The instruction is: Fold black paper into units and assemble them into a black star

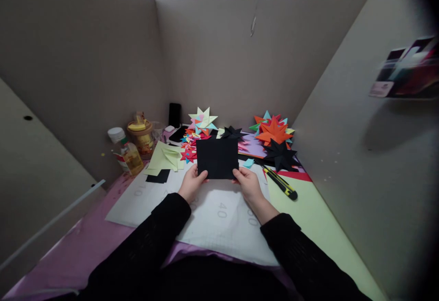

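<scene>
A black rectangular sheet of paper (217,158) is held up above the desk by its two lower corners. My left hand (192,183) grips the left corner, thumb on the front and fingers behind. At the right corner my right hand (249,183) pinches the sheet the same way. Below lies a white mat printed with numbers (212,228). Small black paper pieces (158,176) and pale green paper (161,157) lie to the left of my left hand. A yellow and black box cutter (281,184) rests to the right of my right hand.
Folded paper stars, among them an orange one (274,131) and a black one (280,153), are heaped at the back. A bottle of yellow liquid (132,157), a yellow cup (141,138) and a phone (174,115) stand at the back left. Grey partitions (240,63) enclose the desk.
</scene>
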A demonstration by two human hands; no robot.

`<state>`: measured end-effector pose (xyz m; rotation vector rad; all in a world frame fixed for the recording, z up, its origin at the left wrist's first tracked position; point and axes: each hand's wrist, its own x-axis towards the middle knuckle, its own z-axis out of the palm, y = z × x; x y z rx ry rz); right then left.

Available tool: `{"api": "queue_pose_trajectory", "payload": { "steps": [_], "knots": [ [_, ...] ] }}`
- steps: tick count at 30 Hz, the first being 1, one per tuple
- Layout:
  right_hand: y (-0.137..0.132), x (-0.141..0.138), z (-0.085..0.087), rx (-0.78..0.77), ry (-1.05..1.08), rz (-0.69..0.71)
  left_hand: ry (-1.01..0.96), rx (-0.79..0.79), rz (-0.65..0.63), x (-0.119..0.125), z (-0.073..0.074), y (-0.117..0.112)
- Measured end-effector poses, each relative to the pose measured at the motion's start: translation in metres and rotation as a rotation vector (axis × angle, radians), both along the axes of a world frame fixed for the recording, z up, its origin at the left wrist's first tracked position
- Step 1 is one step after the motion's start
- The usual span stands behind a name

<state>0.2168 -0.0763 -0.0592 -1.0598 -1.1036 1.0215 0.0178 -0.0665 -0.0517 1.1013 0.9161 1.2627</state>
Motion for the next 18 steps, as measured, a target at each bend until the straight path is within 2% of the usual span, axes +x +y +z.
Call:
{"api": "queue_pose_trajectory", "payload": {
  "steps": [7, 14, 18],
  "knots": [
    [0.002, 0.005, 0.009, 0.146, -0.045, -0.089, 0.036, 0.001, 0.0, -0.004, 0.003, 0.0],
    [0.003, 0.013, 0.011, 0.034, -0.079, 0.023, 0.069, 0.004, -0.035, -0.004, 0.002, -0.001],
    [0.001, 0.013, 0.011, 0.004, -0.076, 0.03, 0.085, 0.014, -0.051, -0.004, 0.004, -0.002]
  ]
}}
